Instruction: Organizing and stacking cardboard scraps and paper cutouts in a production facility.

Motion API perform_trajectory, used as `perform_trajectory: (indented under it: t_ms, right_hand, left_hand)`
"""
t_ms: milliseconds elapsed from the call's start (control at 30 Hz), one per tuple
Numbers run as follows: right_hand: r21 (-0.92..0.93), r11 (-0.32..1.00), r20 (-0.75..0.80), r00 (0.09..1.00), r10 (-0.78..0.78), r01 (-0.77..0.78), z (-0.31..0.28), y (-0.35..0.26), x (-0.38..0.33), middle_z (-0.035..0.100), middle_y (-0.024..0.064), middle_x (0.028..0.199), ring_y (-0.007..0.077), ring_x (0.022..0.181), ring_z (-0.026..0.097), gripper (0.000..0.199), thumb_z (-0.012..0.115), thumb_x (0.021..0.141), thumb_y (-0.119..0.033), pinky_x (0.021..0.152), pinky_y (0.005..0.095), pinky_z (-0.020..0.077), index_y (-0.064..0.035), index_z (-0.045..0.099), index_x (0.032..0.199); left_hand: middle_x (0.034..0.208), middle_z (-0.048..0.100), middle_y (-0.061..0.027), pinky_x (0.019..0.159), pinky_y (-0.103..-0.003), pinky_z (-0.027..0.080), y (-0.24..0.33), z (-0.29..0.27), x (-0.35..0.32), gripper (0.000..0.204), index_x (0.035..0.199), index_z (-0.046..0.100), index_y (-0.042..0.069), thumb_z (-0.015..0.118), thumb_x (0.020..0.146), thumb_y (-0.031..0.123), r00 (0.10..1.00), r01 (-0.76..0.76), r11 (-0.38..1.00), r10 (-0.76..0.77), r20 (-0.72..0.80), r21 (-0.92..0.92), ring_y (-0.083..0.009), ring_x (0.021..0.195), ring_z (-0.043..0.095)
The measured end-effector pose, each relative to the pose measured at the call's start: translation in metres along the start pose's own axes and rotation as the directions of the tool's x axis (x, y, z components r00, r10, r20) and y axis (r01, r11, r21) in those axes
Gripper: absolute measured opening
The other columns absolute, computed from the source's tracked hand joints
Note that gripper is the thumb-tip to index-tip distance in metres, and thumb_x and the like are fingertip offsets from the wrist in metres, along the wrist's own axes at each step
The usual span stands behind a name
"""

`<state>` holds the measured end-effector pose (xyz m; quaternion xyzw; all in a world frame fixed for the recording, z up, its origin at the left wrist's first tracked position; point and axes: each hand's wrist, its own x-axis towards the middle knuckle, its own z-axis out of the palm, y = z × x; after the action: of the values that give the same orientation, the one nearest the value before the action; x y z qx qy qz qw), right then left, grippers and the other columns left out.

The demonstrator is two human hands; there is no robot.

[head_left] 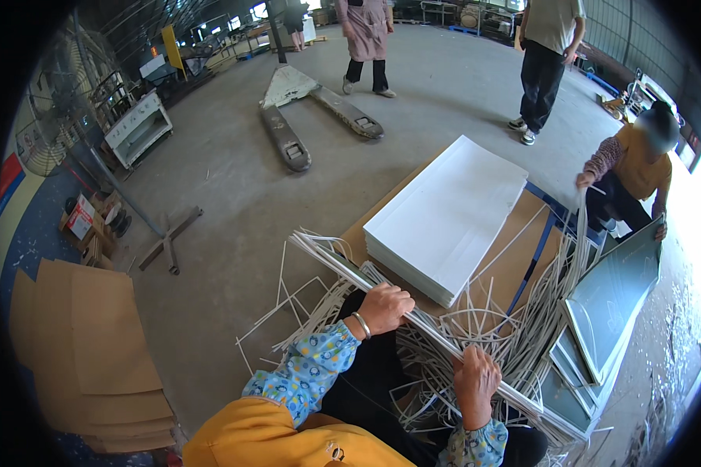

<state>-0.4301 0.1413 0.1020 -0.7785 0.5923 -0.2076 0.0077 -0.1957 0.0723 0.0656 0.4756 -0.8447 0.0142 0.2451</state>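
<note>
Left hand [385,306] and right hand [476,379] both clamp a long white-edged flat panel [343,268] slanting over a heap of loose white plastic strips [491,327], beside stacked white sheets [444,214]

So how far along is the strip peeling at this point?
Done: a heap of loose white strips lies around the panels. In hand: left hand and right hand each hold the edge of a long panel. Left: more leaning panels at right.

We get 1 view, a head-worn fisheye looking steeply down and forward, close over both hands, with the workshop floor [234,179] bending away beyond.
</note>
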Motion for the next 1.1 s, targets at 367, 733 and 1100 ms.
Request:
perform_trajectory:
  t_ms: [367,733,1100]
  right_hand:
    - [-0.017,1.000,0.003,1.000,-0.006,0.006,-0.0007,0.0018,0.0014,0.055,0.0087,0.067,0.0266,0.066,0.056,0.019,0.065,0.068,-0.016,0.059,0.0379,0.0400,-0.0060,0.049,0.071]
    - [-0.006,1.000,0.008,1.000,0.005,-0.005,-0.0020,0.0008,0.0025,0.054,0.0079,0.066,0.0261,0.065,0.055,0.022,0.066,0.069,-0.020,0.058,0.0376,0.0384,-0.0060,0.049,0.070]
    - [-0.004,1.000,-0.026,1.000,0.005,-0.005,-0.0002,0.0005,0.0023,0.053,0.0074,0.065,0.0256,0.064,0.054,0.025,0.067,0.069,-0.022,0.057,0.0375,0.0379,-0.0062,0.048,0.067]
  left_hand:
    - [0.063,0.050,-0.0020,0.061,-0.034,0.041,0.0014,-0.0056,0.0076,0.017,0.061,0.049,0.012,0.063,0.065,0.019,1.000,-0.025,0.999,0.025,-0.010,-0.047,-0.0202,0.066,0.055]
    - [0.064,0.052,-0.0001,0.062,-0.034,0.040,0.0000,-0.0049,0.0084,0.017,0.065,0.051,0.013,0.067,0.062,0.018,0.999,-0.013,1.000,0.013,0.030,-0.020,-0.0189,0.068,0.055]
    - [0.065,0.051,0.0007,0.063,-0.033,0.039,-0.0002,-0.0058,0.0094,0.017,0.064,0.051,0.014,0.067,0.061,0.018,0.999,-0.015,1.000,0.016,0.033,-0.006,-0.0184,0.068,0.055]
